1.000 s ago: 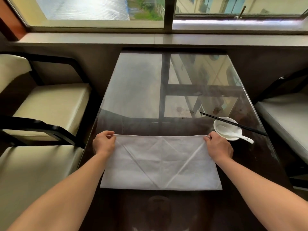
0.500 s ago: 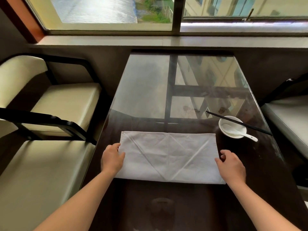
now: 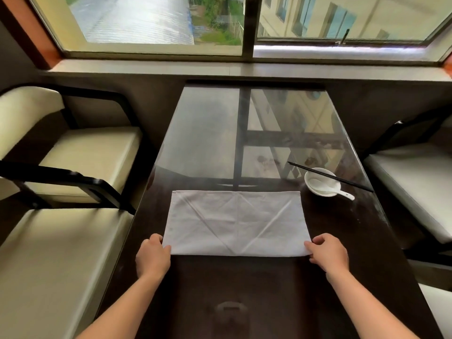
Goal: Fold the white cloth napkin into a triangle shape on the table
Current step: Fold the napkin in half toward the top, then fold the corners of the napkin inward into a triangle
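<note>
Napkin (image 3: 234,223) lies flat mid-frame on the tabletop (image 3: 244,289); left hand (image 3: 152,258) and right hand (image 3: 329,253) each pinch a near corner, probably to start folding.

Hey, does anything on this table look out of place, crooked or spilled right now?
Nothing stands out. The white napkin lies flat and squarely on the table, showing only old fold creases. The chopsticks rest across the small bowl, with a spoon in it. No spills show.
</note>
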Demonstrator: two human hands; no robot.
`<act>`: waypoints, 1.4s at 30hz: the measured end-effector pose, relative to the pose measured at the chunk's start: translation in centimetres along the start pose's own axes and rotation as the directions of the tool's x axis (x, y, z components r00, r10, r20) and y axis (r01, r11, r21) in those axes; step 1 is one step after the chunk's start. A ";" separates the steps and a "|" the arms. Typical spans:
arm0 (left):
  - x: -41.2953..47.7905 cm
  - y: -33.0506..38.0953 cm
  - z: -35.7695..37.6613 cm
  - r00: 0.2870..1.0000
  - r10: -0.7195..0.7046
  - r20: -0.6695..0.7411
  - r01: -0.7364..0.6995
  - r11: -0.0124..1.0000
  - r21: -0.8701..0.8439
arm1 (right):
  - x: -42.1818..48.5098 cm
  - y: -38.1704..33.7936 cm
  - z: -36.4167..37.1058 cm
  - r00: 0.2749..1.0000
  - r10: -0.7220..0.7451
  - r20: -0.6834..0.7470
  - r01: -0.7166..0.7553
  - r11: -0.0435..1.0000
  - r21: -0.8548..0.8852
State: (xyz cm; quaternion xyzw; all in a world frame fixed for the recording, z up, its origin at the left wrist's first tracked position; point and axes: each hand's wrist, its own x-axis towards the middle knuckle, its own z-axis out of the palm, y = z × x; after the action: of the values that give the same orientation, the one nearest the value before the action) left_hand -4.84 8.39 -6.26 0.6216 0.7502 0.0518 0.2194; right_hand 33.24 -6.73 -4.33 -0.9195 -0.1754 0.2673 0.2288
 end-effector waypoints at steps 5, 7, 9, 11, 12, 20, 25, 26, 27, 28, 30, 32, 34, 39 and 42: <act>0.4 0.1 0.0 0.998 -0.021 -0.067 0.017 0.997 -0.070 | -0.4 0.3 0.7 0.998 0.058 -0.031 -0.053 0.989 0.136; 0.5 0.2 -0.1 0.996 -0.031 -0.086 0.022 0.995 -0.096 | -0.3 0.6 1.0 0.997 0.069 -0.027 -0.063 0.984 0.165; 0.6 0.1 -0.2 0.993 -0.041 -0.107 0.028 0.992 -0.125 | -0.5 0.7 0.7 0.997 0.078 -0.024 -0.072 0.978 0.194; 0.5 -0.1 -0.4 0.992 -0.038 -0.123 0.020 0.990 -0.143 | -1.2 0.8 0.2 0.997 0.081 0.005 -0.080 0.970 0.230; 0.4 -0.2 -0.5 0.991 -0.030 -0.131 0.010 0.989 -0.151 | -1.6 0.9 -0.1 0.997 0.081 0.022 -0.083 0.968 0.237; -2.2 -3.3 -0.9 0.993 -0.004 -0.119 -0.021 0.979 -0.204 | -5.7 3.8 -1.1 0.989 0.038 0.145 -0.066 0.979 0.191; -4.8 -6.3 -1.1 0.992 0.011 -0.128 -0.036 0.981 -0.190 | -8.8 5.8 -1.8 0.969 0.039 0.243 -0.082 0.982 0.169; -5.2 -6.9 -1.1 0.991 0.018 -0.132 -0.043 0.982 -0.184 | -9.5 6.2 -1.9 0.963 0.035 0.266 -0.084 0.981 0.173; -5.7 -7.6 -1.2 0.991 0.023 -0.135 -0.047 0.983 -0.179 | -10.3 6.7 -2.1 0.957 0.027 0.290 -0.080 0.981 0.175; -6.1 -8.2 -1.3 0.990 0.024 -0.138 -0.048 0.983 -0.176 | -11.1 7.1 -2.2 0.949 0.015 0.316 -0.072 0.982 0.172; -6.7 -9.1 -1.4 0.989 0.015 -0.145 -0.041 0.983 -0.179 | -12.5 7.8 -2.4 0.932 -0.016 0.362 -0.042 0.988 0.151; -7.0 -9.6 -1.5 0.988 -0.007 -0.154 -0.021 0.983 -0.183 | -13.5 8.5 -2.3 0.915 -0.043 0.400 -0.014 0.990 0.138; -7.1 -9.7 -1.5 0.987 -0.023 -0.160 -0.007 0.983 -0.184 | -13.9 9.0 -2.2 0.901 -0.066 0.429 0.008 0.991 0.136; -9.2 -8.4 -1.2 0.966 0.152 -0.211 -0.163 0.986 -0.035 | -13.5 9.2 -2.2 0.881 -0.117 0.459 0.066 0.990 0.125; -12.4 -6.0 0.4 0.885 0.452 -0.111 -0.452 0.891 0.025 | -13.0 9.2 -2.2 0.893 -0.110 0.436 0.050 0.988 0.147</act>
State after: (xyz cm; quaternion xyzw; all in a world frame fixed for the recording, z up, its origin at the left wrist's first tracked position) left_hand -8.50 -4.90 -5.39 0.7752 0.5959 0.1373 0.1587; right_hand 25.95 -20.94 -2.08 -0.8093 -0.2425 0.4709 0.2540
